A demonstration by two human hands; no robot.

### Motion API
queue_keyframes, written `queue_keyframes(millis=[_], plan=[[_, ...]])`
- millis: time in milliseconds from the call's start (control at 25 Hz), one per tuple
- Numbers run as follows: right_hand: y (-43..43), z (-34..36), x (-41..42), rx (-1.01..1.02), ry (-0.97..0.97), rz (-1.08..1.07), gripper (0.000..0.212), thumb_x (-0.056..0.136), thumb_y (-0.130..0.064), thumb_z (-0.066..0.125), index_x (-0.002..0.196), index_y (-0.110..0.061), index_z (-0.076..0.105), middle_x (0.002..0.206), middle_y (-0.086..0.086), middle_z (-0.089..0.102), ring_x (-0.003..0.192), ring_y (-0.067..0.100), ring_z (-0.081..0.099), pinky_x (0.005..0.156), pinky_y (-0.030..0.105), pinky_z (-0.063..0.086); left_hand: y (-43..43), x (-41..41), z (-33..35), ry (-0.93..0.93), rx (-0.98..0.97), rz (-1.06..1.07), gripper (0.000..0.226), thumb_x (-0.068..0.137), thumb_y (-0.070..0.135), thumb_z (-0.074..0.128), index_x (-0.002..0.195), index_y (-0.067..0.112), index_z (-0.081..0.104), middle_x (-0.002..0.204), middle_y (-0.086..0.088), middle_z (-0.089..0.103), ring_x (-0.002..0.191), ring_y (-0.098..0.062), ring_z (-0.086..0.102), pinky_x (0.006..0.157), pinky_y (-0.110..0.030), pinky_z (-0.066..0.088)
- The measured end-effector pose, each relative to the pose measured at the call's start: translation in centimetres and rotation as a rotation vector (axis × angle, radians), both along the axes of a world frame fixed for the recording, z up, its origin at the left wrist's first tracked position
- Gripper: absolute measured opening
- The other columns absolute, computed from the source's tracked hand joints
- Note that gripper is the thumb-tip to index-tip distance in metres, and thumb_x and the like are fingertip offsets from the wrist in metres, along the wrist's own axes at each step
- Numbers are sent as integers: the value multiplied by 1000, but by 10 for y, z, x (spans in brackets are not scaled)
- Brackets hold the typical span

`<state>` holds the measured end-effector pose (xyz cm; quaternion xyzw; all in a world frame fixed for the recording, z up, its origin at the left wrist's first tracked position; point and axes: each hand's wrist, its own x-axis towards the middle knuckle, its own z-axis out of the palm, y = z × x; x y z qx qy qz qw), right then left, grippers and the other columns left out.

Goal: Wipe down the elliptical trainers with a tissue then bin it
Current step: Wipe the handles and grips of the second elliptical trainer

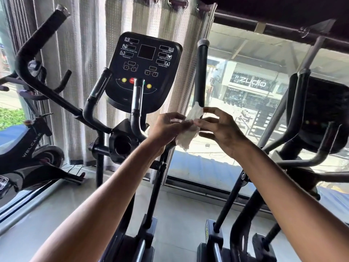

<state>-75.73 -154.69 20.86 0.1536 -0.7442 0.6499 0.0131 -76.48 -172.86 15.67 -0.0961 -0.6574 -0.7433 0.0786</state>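
Black elliptical trainer [145, 72] straight ahead, its upright handle bar [201, 72] right of the console. Both forearms are extended and raised. Left hand [166, 129] and right hand [221, 131] each pinch the white tissue [187, 137], fingertips nearly meeting, in front of the bar's lower end. Can't tell if it touches the bar.

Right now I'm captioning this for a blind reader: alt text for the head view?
The left hand and right hand pinch a white tissue by an elliptical trainer's upright handle, beside its black console. A second elliptical stands right, an exercise bike left.
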Motion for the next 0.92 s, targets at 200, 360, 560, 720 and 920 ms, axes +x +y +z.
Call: queue_keyframes(millis=[200, 360, 560, 720, 920], plan=[[1, -2, -3, -182, -72, -123, 27, 95, -4, 65, 115, -17, 52, 96, 16, 69, 68, 21, 65, 63, 29, 56, 4, 6, -1, 213, 11, -88, 37, 93, 9, 74, 126, 17, 58, 93, -16, 78, 82, -33, 64, 77, -44, 47], [3, -2, -2, -151, 12, -74, 15, 95, -10, 67, 105, -17, 58, 97, 13, 71, 77, 24, 65, 68, 31, 56, 5, -2, -6, 249, -58, -70, 33, 85, 0, 79, 115, 13, 76, 100, -19, 78, 93, -48, 71, 84, -65, 55], [6, -3, -1, -25, 74, -13, 31, 87, 0, 74, 111, -16, 62, 88, 9, 71, 84, 21, 68, 77, 34, 57, 7, -6, -8, 186, -24, -34, 53, 80, -1, 84, 127, 19, 72, 96, -10, 80, 86, -38, 71, 88, -74, 49], [9, -3, -7, 86, 204, -25, 26, 85, -1, 76, 110, -9, 74, 100, 16, 75, 92, 24, 71, 89, 38, 60, 7, -7, -2, 163, 22, -24, 53, 79, -10, 80, 126, 12, 71, 96, -4, 80, 80, -25, 71, 86, -57, 56], [14, 0, -17, 499, 450, -167, 15, 82, -14, 83, 94, -23, 79, 101, -1, 73, 90, 15, 72, 89, 39, 59, 5, -10, 4, 246, -116, 85, 20, 84, 0, 80, 91, 18, 77, 78, 5, 73, 71, -27, 63, 58, -32, 53]])
